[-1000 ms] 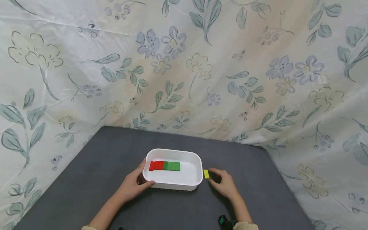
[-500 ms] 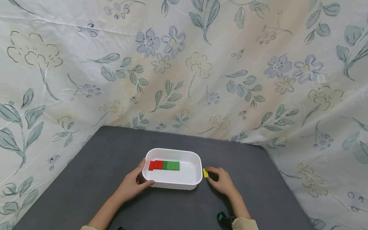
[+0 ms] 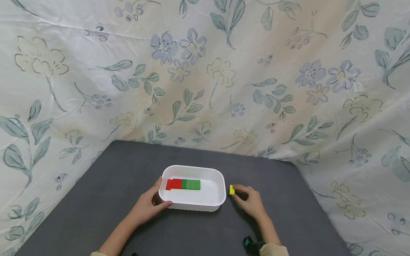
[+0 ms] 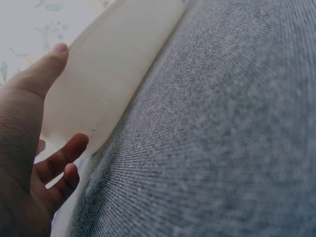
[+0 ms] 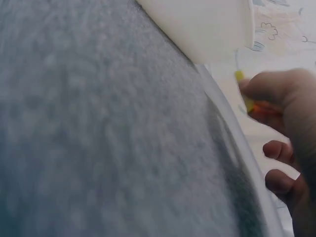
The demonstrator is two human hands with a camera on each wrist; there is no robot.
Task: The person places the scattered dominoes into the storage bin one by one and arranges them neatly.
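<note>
A white plastic box [image 3: 209, 197] with rounded corners stands on the dark table. Its left end is in my left hand [image 3: 148, 201], the thumb along the near wall and the fingers round the end; the left wrist view shows this hand [image 4: 39, 113] against the pale wall. Inside the box, a row of flat blocks runs from red blocks [image 3: 176, 183] on the left to green blocks [image 3: 191, 184] on the right. Just beyond the box's right end, my right hand [image 3: 251, 202] pinches a small yellow block [image 3: 231, 190] between thumb and fingertips.
Dark grey cloth [image 3: 198, 231] covers the table. A floral curtain [image 3: 205, 89] hangs along the back and both sides. On my right wrist is a black band [image 3: 253, 245].
The yellow block, pinched in my right hand, has tilted and shifted slightly right and away from the box's end. My left hand and the box stay where they were.
</note>
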